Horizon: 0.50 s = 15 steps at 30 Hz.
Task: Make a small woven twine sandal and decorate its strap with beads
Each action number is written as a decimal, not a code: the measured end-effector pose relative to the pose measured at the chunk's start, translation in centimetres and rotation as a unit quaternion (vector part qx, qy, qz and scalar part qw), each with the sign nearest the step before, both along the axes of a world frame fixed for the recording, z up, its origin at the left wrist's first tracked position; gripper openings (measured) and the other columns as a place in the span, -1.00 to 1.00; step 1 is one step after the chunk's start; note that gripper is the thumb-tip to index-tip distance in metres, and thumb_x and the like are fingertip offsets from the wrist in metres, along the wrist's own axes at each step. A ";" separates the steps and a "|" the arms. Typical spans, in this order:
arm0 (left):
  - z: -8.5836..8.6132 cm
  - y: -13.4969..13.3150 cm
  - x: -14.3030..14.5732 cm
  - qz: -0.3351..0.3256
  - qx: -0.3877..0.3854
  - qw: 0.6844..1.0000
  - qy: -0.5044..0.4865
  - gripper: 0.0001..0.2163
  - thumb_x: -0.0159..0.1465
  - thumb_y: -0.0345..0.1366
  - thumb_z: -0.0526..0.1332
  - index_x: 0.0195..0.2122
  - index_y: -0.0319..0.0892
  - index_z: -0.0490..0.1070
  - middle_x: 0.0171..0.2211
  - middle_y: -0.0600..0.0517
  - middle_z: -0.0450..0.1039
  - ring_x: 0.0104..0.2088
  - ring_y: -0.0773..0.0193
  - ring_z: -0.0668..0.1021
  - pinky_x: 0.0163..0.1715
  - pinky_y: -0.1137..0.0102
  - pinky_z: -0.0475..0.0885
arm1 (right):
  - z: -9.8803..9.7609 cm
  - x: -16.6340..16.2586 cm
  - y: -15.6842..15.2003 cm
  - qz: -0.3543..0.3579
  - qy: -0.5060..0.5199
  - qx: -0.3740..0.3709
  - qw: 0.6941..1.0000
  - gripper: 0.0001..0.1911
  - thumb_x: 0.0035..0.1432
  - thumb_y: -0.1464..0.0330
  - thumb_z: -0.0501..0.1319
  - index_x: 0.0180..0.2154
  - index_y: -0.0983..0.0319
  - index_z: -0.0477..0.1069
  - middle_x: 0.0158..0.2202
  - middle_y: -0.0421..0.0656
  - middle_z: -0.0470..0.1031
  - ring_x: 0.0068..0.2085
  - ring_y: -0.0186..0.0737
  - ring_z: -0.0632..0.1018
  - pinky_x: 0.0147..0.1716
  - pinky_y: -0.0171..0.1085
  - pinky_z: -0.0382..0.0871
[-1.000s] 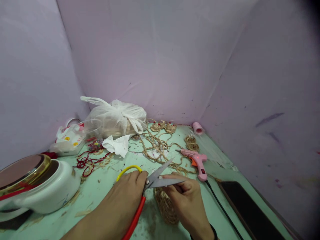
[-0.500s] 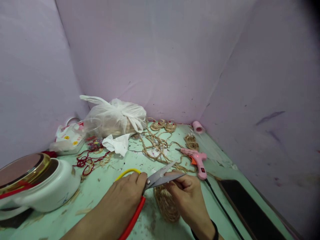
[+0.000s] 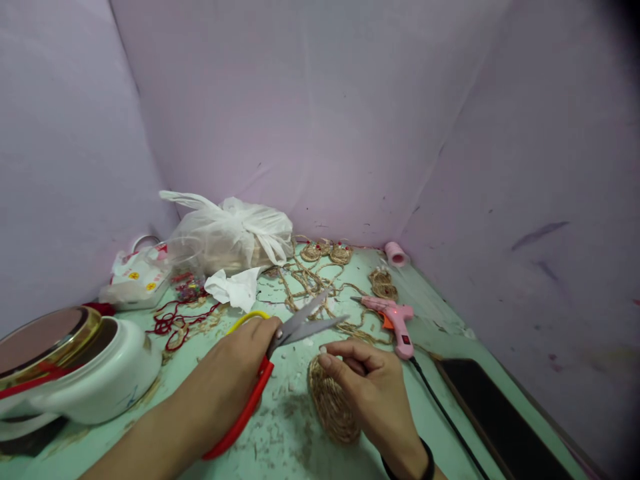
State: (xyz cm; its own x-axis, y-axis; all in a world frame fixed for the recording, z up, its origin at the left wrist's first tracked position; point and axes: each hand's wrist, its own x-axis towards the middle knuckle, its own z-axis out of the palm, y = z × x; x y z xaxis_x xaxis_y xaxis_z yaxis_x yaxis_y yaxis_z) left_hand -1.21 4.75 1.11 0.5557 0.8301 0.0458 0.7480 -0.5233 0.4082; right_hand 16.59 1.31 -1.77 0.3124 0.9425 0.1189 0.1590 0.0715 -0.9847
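Note:
My left hand [image 3: 235,370] grips scissors [image 3: 300,325] with a red and a yellow handle; the blades stand slightly apart and point right and away, above the table. My right hand [image 3: 373,383] rests with curled fingers on a coiled oval jute mat [image 3: 327,403] lying on the green table [image 3: 280,443]. Its fingertips pinch at the mat's near top edge. Loose jute rope [image 3: 313,290] trails from behind the blades toward the back wall.
A pink glue gun [image 3: 395,317] with a black cord lies right of my hands. A white pot [image 3: 80,373] stands at left. A white plastic bag [image 3: 233,233], tissue, red thread [image 3: 173,323], small jute pieces and a pink roll [image 3: 396,255] sit at the back. A black slab [image 3: 495,420] lies at right.
My left hand has carried the scissors left and away from my right hand, so the blades no longer lie over its fingers. My right hand stays on the mat.

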 end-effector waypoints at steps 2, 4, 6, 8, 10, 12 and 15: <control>-0.4 -0.2 0.4 -0.009 -0.001 0.999 0.036 -0.62 0.07 -0.55 -0.05 -0.08 -0.15 0.21 -0.17 -0.08 0.33 -0.18 0.15 0.39 -0.19 0.26 0.30 | 0.0 -0.1 0.0 -0.001 0.008 0.002 1.000 -0.94 -0.25 0.39 0.28 -0.62 0.25 0.52 -0.71 -0.24 0.37 -0.66 -0.41 0.28 -0.67 -0.42 0.15; -0.8 -0.5 0.8 -0.011 0.001 0.997 0.077 -0.58 0.10 -0.54 -0.06 -0.01 -0.15 0.19 -0.15 -0.10 0.32 -0.16 0.12 0.38 -0.17 0.21 0.29 | 0.0 -0.1 0.0 0.002 0.023 0.006 1.000 -0.92 -0.25 0.45 0.24 -0.61 0.23 0.52 -0.66 -0.22 0.45 -0.62 -0.36 0.38 -0.64 -0.42 0.23; -1.2 -0.8 1.1 -0.010 0.009 0.995 0.103 -0.55 0.10 -0.54 -0.06 0.03 -0.15 0.17 -0.12 -0.11 0.31 -0.14 0.09 0.36 -0.14 0.17 0.27 | 0.0 -0.2 0.0 0.001 0.041 0.007 0.999 -0.87 -0.27 0.49 0.21 -0.60 0.21 0.53 -0.61 -0.20 0.51 -0.57 -0.31 0.46 -0.60 -0.42 0.30; -1.4 -0.8 1.2 -0.007 0.013 0.993 0.118 -0.54 0.11 -0.54 -0.06 0.05 -0.16 0.17 -0.11 -0.12 0.30 -0.13 0.09 0.36 -0.13 0.16 0.27 | 0.1 -0.4 0.0 0.002 0.055 0.002 0.998 -0.85 -0.29 0.51 0.20 -0.60 0.21 0.52 -0.59 -0.20 0.53 -0.56 -0.30 0.48 -0.59 -0.42 0.33; -1.5 -0.8 1.2 -0.008 0.014 0.993 0.119 -0.54 0.11 -0.54 -0.06 0.06 -0.16 0.15 -0.10 -0.11 0.30 -0.12 0.10 0.35 -0.12 0.17 0.27 | 0.3 -0.5 -0.1 0.011 0.073 -0.009 0.997 -0.86 -0.29 0.50 0.21 -0.60 0.21 0.52 -0.60 -0.20 0.53 -0.55 -0.29 0.50 -0.58 -0.42 0.34; -1.5 -0.8 1.2 -0.011 0.012 0.993 0.115 -0.54 0.12 -0.54 -0.06 0.06 -0.14 0.15 -0.10 -0.10 0.30 -0.13 0.12 0.35 -0.13 0.19 0.27 | 0.4 -0.6 -0.1 0.024 0.090 -0.020 0.995 -0.89 -0.28 0.47 0.22 -0.59 0.22 0.52 -0.61 -0.18 0.53 -0.54 -0.27 0.50 -0.58 -0.41 0.35; -1.3 -0.8 1.2 -0.016 0.008 0.994 0.106 -0.57 0.12 -0.54 -0.06 0.03 -0.12 0.17 -0.13 -0.08 0.30 -0.16 0.14 0.36 -0.15 0.22 0.28 | 0.5 -0.5 -0.1 0.018 0.097 -0.032 0.995 -0.91 -0.29 0.44 0.23 -0.59 0.24 0.51 -0.64 -0.19 0.50 -0.57 -0.29 0.46 -0.62 -0.41 0.31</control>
State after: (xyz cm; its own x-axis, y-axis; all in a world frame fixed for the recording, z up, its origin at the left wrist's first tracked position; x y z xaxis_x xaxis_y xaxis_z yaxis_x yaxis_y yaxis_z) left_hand -0.06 3.98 -0.18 0.5797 0.8124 -0.0628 0.7998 -0.5526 0.2343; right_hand 16.07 1.26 -1.26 0.2892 0.9573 -0.0004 -0.0365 0.0106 -0.9993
